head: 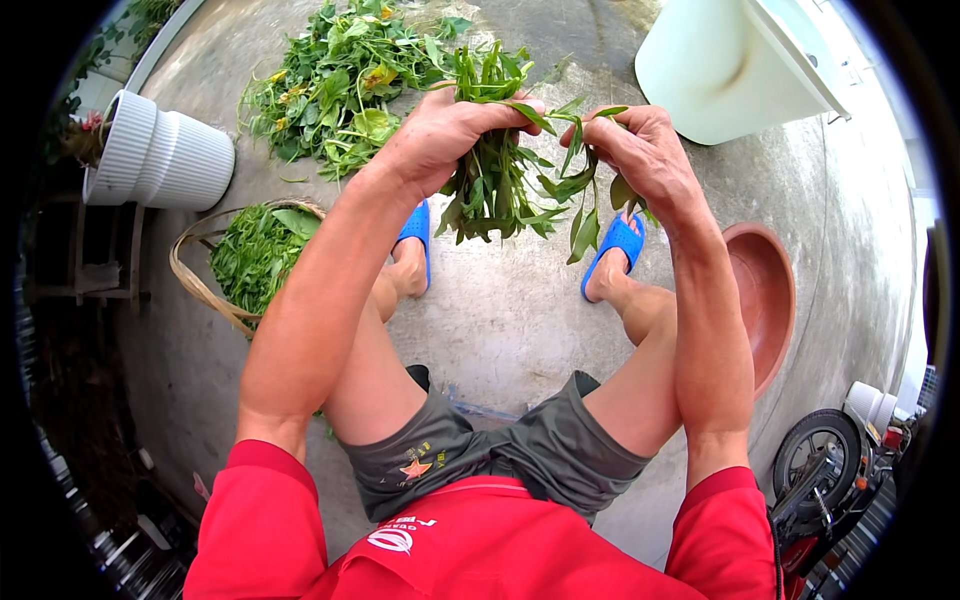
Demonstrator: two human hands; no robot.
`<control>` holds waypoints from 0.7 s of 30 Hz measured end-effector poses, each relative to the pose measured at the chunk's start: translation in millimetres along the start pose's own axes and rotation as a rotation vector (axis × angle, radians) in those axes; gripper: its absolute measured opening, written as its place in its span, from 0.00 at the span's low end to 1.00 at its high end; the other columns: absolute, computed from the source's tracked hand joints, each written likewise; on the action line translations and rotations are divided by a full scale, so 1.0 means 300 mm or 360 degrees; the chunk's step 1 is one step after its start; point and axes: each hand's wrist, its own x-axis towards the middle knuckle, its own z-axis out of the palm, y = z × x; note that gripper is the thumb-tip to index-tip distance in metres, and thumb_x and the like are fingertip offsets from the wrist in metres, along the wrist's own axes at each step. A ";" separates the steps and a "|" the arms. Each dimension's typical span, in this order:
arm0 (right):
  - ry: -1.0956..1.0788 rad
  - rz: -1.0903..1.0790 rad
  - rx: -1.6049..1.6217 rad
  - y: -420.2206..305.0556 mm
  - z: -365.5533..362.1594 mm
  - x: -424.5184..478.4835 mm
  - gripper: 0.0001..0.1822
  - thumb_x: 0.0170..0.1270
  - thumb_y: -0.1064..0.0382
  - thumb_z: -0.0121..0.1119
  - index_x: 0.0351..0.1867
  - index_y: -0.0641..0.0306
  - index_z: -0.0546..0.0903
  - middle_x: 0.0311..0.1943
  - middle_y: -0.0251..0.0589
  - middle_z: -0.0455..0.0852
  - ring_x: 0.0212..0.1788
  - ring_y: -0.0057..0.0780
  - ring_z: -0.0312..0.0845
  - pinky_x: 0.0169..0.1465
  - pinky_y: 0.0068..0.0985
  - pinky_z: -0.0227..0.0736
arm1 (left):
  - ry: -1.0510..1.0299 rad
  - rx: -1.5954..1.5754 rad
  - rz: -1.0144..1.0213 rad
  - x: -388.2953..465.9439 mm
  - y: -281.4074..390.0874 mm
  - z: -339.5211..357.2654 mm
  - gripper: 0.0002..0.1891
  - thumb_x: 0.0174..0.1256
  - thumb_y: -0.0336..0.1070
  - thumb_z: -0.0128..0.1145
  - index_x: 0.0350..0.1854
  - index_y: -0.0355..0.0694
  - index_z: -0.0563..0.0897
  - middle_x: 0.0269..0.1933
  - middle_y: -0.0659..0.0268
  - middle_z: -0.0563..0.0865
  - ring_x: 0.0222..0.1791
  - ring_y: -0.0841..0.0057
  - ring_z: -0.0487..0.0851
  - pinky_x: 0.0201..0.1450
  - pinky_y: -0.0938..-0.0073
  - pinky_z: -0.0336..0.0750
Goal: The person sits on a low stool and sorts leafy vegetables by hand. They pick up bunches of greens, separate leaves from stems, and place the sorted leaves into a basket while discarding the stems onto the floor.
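Note:
My left hand [457,127] is closed around a thick bunch of leafy green stems [491,180], cut ends up and leaves hanging down. With thumb and fingers, my right hand [637,146] grips a few leafy sprigs [585,225] just to the right of the bunch. One stem runs between the two hands. Beyond my left hand a large heap of loose greens [337,82], with some yellow leaves, lies on the concrete floor. A woven basket [196,289] full of trimmed greens [259,259] stands beside my left forearm, which partly hides it.
A reddish-brown basin [765,300] lies right of my right forearm. At the upper right stands a large pale tub [720,67]. A white ribbed planter [172,154] is at the left, above a wooden rack [112,247]. A motorcycle [825,465] stands at the lower right.

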 end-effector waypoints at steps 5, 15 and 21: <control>0.0519 -0.0088 0.0245 0.005 -0.027 0.010 0.14 0.72 0.58 0.61 0.37 0.67 0.91 0.22 0.22 0.72 0.27 0.11 0.60 0.30 0.18 0.53 | -0.0018 -0.0147 -0.0106 0.004 0.001 -0.007 0.11 0.71 0.35 0.69 0.49 0.34 0.91 0.43 0.62 0.93 0.39 0.81 0.87 0.42 0.77 0.83; 0.0432 -0.0149 0.0507 0.016 -0.067 -0.015 0.15 0.79 0.54 0.62 0.41 0.66 0.84 0.28 0.27 0.81 0.29 0.15 0.72 0.35 0.19 0.69 | -0.0158 -0.0496 -0.0274 0.042 0.005 -0.078 0.22 0.84 0.40 0.48 0.72 0.33 0.77 0.61 0.52 0.88 0.52 0.70 0.91 0.57 0.67 0.88; 0.0102 -0.0280 0.0185 -0.003 0.068 -0.010 0.14 0.68 0.59 0.75 0.46 0.70 0.90 0.35 0.32 0.90 0.38 0.15 0.79 0.43 0.20 0.75 | -0.0246 -0.0478 -0.0279 0.029 0.015 -0.024 0.24 0.83 0.39 0.50 0.75 0.35 0.74 0.59 0.54 0.89 0.53 0.70 0.91 0.60 0.67 0.86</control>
